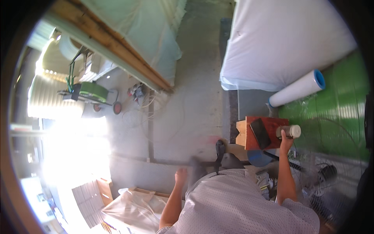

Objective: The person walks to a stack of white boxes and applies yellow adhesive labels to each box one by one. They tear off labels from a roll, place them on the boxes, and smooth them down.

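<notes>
My right hand (286, 141) reaches out to the right, its fingers wrapped round a greyish bottle with a wide white cap (295, 131). The bottle lies over the right end of a reddish-brown wooden stool (252, 144); whether it rests on the top, I cannot tell. Beside it on the stool is a flat, dark rectangular object (260, 133), perhaps a phone or tablet. My left hand (180, 175) hangs low at my left side, its fingers curled in, with nothing visible in them.
A white roll with a blue end (298, 89) leans by the green wall (335, 93). Plastic-wrapped bulk (284, 39) stands ahead right. A blue bucket (259, 158) and a fan (326, 173) are near my right side. Hoses (150, 103) and a green wheeled machine (93, 91) lie left.
</notes>
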{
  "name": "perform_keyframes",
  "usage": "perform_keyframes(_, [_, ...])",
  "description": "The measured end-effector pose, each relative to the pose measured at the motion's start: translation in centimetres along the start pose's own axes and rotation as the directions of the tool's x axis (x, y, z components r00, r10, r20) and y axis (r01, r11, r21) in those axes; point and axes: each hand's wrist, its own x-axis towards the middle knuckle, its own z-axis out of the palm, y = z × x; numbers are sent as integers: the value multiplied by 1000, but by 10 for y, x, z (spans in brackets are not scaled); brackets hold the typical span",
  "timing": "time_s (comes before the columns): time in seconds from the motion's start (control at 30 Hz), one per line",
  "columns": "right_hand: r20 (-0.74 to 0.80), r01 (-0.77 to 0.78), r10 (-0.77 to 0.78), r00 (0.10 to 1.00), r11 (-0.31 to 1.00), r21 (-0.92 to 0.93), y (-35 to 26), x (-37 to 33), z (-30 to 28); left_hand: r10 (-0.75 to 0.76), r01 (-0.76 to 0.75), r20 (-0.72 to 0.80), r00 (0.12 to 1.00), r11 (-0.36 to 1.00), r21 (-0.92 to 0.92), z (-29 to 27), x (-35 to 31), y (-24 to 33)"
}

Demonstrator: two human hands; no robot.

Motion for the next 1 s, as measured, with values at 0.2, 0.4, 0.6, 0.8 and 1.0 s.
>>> perform_keyframes(0.2, [229,-197,221,948,973,-124,17,-6,-23,-154,154,-122,980,988,-16,18,-46,-29])
perform_keyframes(0.4, [524,94,252,814,832,-547,92,-4,-63,-589,529,-134,797,789,-313,31,-87,1])
perform_keyframes(0.6, [582,257,366,726,641,-723,80,-20,-26,-708,588,-121,696,659,-469,39,-127,-24])
perform_keyframes(0.8, [747,426,366,555,647,-633,-3,-80,91,-772,532,-200,604,577,-620,15,-154,-73])
perform_keyframes(1.0, [865,556,367,342,663,-501,-72,-197,193,-807,406,-280,520,522,-750,-51,-195,-153])
